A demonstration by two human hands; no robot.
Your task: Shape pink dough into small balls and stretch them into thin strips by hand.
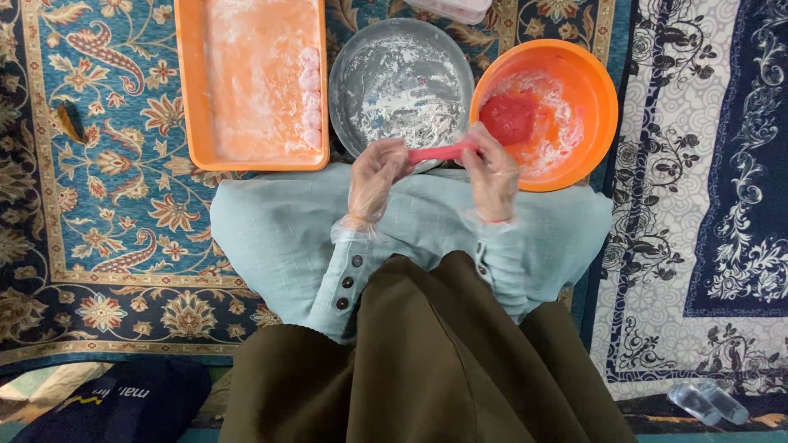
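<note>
Blue and rust patterned carpet covers the whole floor under all of this, running out to the left of the hands, with a navy and white rug off to the right. The person sits with light blue sleeves and an olive skirt below the hands.

Up and left of the left hand sits an orange rectangular tray, floured, with a column of small pale pink dough balls along its near-side edge. Just above both hands is a round metal pan dusted with flour. Touching the right hand's far side is an orange bowl with a red dough lump in it.

Both hands wear thin clear plastic gloves. The left hand and the right hand each pinch one end of a pink-red dough strip, stretched between them just over the pan's near rim.

What could go wrong, I reckon: the strip looks thin in the middle, so a harder pull could snap it, and a loose half might land on fabric rather than in the pan. The gloves look loose too, so sticky dough could drag one off. The right hand is close enough to the bowl's rim to tip it.
</note>
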